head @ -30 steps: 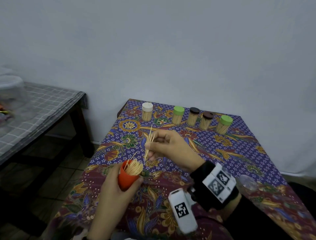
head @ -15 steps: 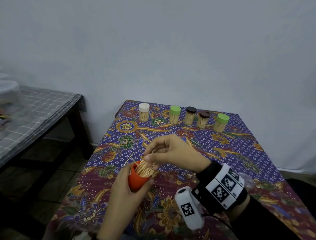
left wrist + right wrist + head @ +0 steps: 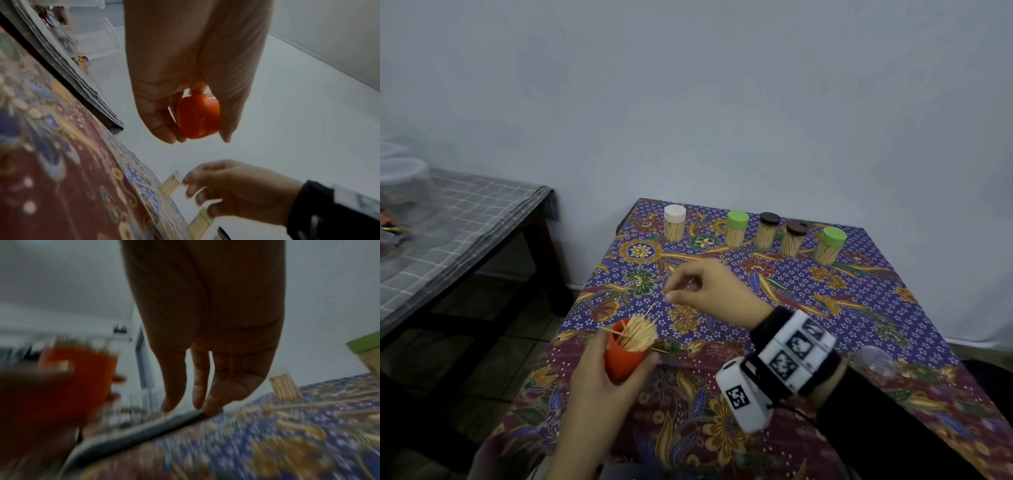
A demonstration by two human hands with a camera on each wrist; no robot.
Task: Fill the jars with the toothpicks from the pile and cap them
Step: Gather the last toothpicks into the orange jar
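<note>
Over the table (image 3: 859,301), full orange jar (image 3: 622,365) in grasp of left hand (image 3: 599,394), right hand (image 3: 717,291) beyond, slack.

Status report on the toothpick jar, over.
Left hand grips orange jar, toothpicks brimming, uncapped. Right hand hovers above tablecloth, apparently empty. Nothing between hand and jar.

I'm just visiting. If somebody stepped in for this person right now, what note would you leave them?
Left hand grips the orange container, packed with toothpicks, uncapped.
Right hand hovers beyond it, fingers pinched; whether they hold anything is unclear.
Done: five filled, capped jars at the far edge of the table.
Left: cap this one; a clear piece on the right may be its cover.
</note>
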